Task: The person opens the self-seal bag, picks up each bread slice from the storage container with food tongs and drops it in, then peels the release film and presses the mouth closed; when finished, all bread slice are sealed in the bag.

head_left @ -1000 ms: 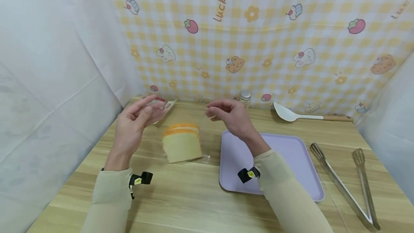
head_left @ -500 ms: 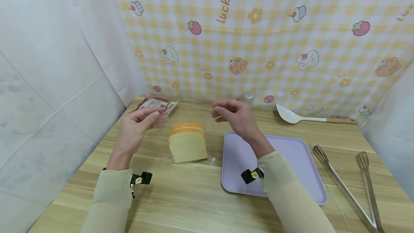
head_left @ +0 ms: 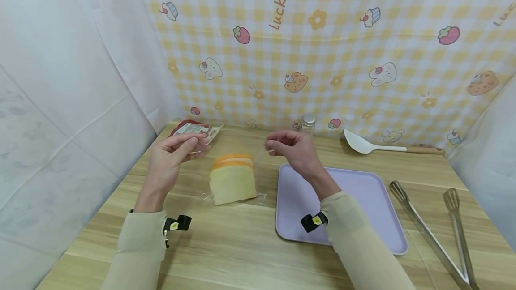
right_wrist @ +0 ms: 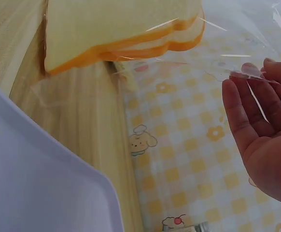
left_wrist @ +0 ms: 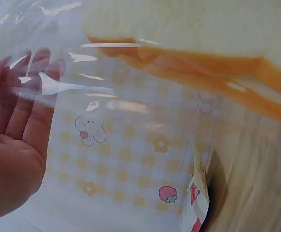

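Observation:
Slices of white bread with orange crust [head_left: 233, 185] are inside a clear plastic bag [right_wrist: 58, 94], whose lower corners show beside the bread in the head view. My left hand [head_left: 167, 160] pinches the bag's upper left edge between thumb and fingers. On the other side, my right hand [head_left: 296, 151] pinches the upper right edge, fingers curled toward the thumb. The film stretches between both hands, above the bread. In the left wrist view the film crosses the fingertips [left_wrist: 43, 54]. How far the bag's mouth is parted cannot be seen clearly.
A lilac tray [head_left: 363, 200] lies under the right forearm. Right of it are metal tongs [head_left: 429, 232]. At the back stand a small lidded glass jar [head_left: 308, 123] and a white spatula with a wooden handle [head_left: 359, 143]. A red and white packet [head_left: 191, 129] lies behind the left hand.
The left fingers, spread a second ago, now pinch the bag's edge. The right thumb and fingers have drawn closer together. The view has shifted slightly.

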The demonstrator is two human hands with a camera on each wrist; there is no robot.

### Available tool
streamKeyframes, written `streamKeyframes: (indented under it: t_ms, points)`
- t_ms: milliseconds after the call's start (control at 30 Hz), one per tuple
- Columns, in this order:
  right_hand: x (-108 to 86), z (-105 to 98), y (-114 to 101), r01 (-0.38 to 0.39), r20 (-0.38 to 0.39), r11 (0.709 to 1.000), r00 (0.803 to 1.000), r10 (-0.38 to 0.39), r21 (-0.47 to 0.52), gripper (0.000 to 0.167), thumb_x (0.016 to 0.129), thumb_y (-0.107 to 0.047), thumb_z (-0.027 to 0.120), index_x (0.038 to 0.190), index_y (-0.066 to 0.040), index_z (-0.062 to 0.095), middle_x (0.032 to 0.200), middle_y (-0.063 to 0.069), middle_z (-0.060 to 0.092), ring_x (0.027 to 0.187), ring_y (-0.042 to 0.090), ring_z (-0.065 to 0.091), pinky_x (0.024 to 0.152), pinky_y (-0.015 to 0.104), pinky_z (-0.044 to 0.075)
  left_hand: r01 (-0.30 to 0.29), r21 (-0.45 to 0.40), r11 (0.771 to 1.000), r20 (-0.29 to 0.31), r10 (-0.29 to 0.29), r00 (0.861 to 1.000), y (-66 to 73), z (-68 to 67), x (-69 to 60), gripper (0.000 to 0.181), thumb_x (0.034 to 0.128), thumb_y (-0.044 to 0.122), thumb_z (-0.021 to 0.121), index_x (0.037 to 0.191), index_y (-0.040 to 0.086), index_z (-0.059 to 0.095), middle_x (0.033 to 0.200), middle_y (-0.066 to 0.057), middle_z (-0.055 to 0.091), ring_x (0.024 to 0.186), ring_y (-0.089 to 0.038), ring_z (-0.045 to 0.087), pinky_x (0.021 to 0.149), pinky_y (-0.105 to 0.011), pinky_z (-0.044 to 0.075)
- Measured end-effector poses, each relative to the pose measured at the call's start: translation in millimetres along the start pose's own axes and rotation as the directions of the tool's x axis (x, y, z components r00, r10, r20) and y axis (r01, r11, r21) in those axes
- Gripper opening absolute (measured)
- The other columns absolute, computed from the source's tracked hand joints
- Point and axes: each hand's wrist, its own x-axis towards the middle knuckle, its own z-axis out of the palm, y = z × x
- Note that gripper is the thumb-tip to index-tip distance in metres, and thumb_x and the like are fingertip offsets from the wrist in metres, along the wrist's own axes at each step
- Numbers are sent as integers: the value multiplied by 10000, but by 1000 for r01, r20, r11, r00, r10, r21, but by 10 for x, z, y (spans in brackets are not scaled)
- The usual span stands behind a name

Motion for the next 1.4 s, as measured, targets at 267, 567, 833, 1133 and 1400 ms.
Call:
streamKeyframes:
  t_ms: [267,567,833,1133,1400]
  points:
    - [21,33,41,23,-6,1000,1000,-23,14,181,995,-71,724,1120,53,766,937,32,796,876,156,772,827,371,653,6,5,1000,-13,-6,1000,-12,-18,4,170,1036,9,636,1118,-55,770,981,-51,826,884,-228,817,800,-369,649]
    - [33,-7,27,45,13,998,999,-46,52,187,1014,-42,690,1144,82,743,948,3,792,891,139,767,826,376,653,-2,26,1000,68,1,998,11,-98,-2,196,1016,-42,644,1174,-132,720,1077,-45,820,937,-216,813,844,-371,643]
    - [15,-34,23,54,14,997,998,-55,48,167,1021,-44,681,1130,62,753,944,8,788,878,151,767,816,384,656,64,131,989,76,-74,994,9,-132,-10,201,989,-25,698,1174,-94,735,1051,22,819,915,-157,811,808,-301,643]
    - [-1,-71,36,36,16,999,999,-37,30,216,1023,-55,682,1195,62,738,941,24,791,885,159,774,836,399,654,68,153,986,76,-80,994,-10,-118,2,207,986,-13,708,1150,-139,723,1002,20,823,885,-148,808,806,-305,643]
    - [-20,-105,67,38,26,999,999,-39,30,203,1014,-37,685,1163,90,740,941,10,798,892,156,775,840,385,652,55,119,991,64,-63,996,17,-79,-10,159,997,-11,693,1124,-72,765,984,0,824,872,-159,809,794,-311,646]
